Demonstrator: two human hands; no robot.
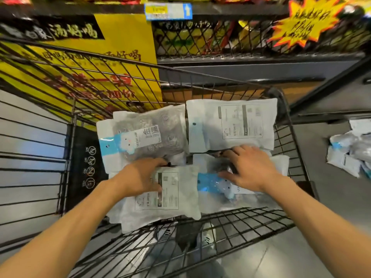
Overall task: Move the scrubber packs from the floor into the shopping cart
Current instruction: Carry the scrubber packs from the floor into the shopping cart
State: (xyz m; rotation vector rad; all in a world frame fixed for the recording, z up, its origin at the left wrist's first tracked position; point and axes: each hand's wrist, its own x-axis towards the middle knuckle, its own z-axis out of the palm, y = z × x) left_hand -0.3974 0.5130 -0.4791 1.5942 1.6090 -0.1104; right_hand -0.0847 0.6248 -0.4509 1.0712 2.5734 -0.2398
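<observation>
Nearest, the black wire-grid shopping cart shows its thin crossed bars under two bare forearms. The left hand lies flat, fingers relaxed, on the near-left scrubber pack, a soft, puffy white plastic pouch with its printed label side up. The right hand rests with fingers spread across the near-right scrubber pack, glossy clear film with a blue band and a cartoon face. Beyond them lie a far-left pack, transparent over dark coiled scourers, and a far-right pack, matte white with its label panel up. On the grey floor to the right, a crumpled heap of more packs sits well apart from the cart. Farther back, a yellow printed banner and a diamond-mesh shelf guard.
</observation>
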